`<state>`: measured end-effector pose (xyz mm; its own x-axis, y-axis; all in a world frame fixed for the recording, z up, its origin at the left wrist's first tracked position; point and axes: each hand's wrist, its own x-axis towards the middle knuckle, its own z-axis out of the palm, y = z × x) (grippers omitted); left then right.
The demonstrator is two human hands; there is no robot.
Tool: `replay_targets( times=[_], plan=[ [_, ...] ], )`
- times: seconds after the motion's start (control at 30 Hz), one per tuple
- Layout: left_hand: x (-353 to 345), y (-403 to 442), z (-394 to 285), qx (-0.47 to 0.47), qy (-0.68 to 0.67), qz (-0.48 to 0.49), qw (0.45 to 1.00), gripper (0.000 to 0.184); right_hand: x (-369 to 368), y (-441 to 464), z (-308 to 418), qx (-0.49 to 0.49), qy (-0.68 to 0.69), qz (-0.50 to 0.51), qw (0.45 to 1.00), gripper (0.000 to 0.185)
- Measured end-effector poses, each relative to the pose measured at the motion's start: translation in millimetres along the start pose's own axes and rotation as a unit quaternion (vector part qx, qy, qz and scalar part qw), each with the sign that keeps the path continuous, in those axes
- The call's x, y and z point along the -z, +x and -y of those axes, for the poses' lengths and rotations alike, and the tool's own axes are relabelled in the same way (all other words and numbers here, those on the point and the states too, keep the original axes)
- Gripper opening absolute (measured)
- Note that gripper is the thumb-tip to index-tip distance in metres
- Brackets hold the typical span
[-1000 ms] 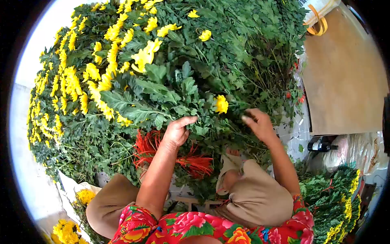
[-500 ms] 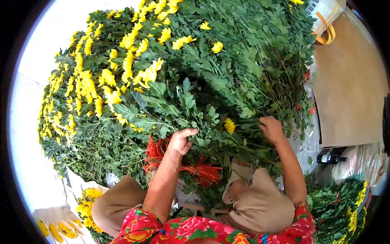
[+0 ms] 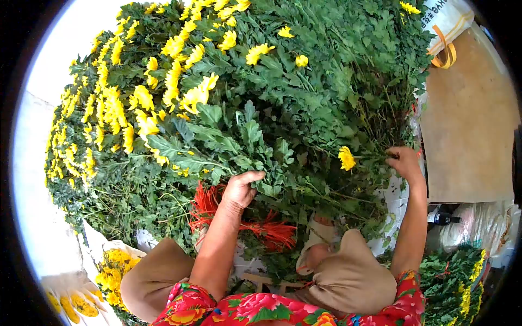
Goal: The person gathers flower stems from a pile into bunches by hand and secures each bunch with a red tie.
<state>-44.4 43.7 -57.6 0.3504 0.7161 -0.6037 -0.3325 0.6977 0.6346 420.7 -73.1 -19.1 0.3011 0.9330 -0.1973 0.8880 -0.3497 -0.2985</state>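
Note:
My left hand (image 3: 241, 189) is closed round a bunch of leafy chrysanthemum stems (image 3: 217, 142), whose yellow heads (image 3: 198, 95) point to the upper left. To the right, my right hand (image 3: 405, 164) pinches the stem of a single yellow chrysanthemum (image 3: 346, 158), its bloom turned left toward the bunch. Behind both hands rises a big heap of cut chrysanthemums (image 3: 326, 81), mostly green leaves, with rows of yellow blooms on its left side. Red ties (image 3: 272, 231) lie just below my left hand, partly hidden by my forearm.
At the right are a brown board (image 3: 470, 119), a white bag with orange handles (image 3: 446, 22), a dark bottle (image 3: 443, 218) and clear plastic (image 3: 478, 228). Wrapped yellow flowers (image 3: 113, 271) stand by my left knee, and more flowers (image 3: 454, 288) lie at lower right.
My right hand has moved right and slightly up, drawing the single yellow chrysanthemum along with it. My left hand stays in place on the bunch. The view has shifted slightly.

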Motion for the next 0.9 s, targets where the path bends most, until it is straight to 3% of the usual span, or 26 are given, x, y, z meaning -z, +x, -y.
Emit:
replay_targets(
  times=[0.03,0.07,0.1,0.2,0.27,0.33,0.4,0.47,0.5,0.57,0.6,0.67,0.73,0.87,0.9],
  plan=[
    [5,2,1,-0.006,-0.004,0.01,1.0,0.02,-7,-10,-2,0.013,0.086,0.0,0.996,0.037],
    [12,10,9,-0.009,-0.021,0.023,0.999,0.022,-7,-22,-6,-0.054,0.16,0.014,0.986,0.04],
    [13,10,10,-0.005,-0.019,0.025,1.0,0.022,-6,-24,-10,-0.059,0.16,0.014,0.985,0.04],
    [8,9,14,-0.003,0.027,0.045,0.999,0.025,29,-3,5,-0.092,0.085,-0.162,0.979,0.046],
    [5,10,20,-0.001,0.028,0.083,0.996,0.026,37,46,18,0.011,0.276,-0.336,0.901,0.06],
    [3,10,25,-0.002,0.022,0.102,0.994,0.027,62,67,96,0.119,0.206,-0.426,0.873,0.071],
    [-2,7,21,0.025,0.049,0.062,0.997,0.03,44,88,136,0.068,0.04,-0.424,0.902,0.072],
    [5,16,28,0.019,0.033,0.087,0.996,0.028,-8,106,168,0.086,0.082,-0.227,0.967,0.065],
    [9,19,29,0.019,0.016,0.11,0.994,0.026,-36,103,186,0.062,0.044,-0.176,0.981,0.059],
    [0,11,19,0.048,0.022,0.099,0.994,0.029,-112,117,176,0.158,0.028,-0.299,0.941,0.046],
    [-1,10,19,0.044,0.028,0.086,0.995,0.03,-107,109,181,0.163,0.032,-0.298,0.94,0.046],
    [-3,9,16,0.05,0.04,0.06,0.996,0.032,-77,89,190,0.071,0.13,-0.099,0.984,0.041],
    [8,19,24,0.023,0.018,0.087,0.996,0.031,-74,66,175,0.175,0.214,-0.254,0.927,0.03],
    [0,13,21,0.028,0.027,0.087,0.995,0.031,-70,6,174,0.111,0.224,-0.224,0.942,0.026],
    [-7,6,17,0.025,0.031,0.098,0.994,0.032,-67,-6,188,0.099,0.305,-0.186,0.929,0.029]
  ],
)
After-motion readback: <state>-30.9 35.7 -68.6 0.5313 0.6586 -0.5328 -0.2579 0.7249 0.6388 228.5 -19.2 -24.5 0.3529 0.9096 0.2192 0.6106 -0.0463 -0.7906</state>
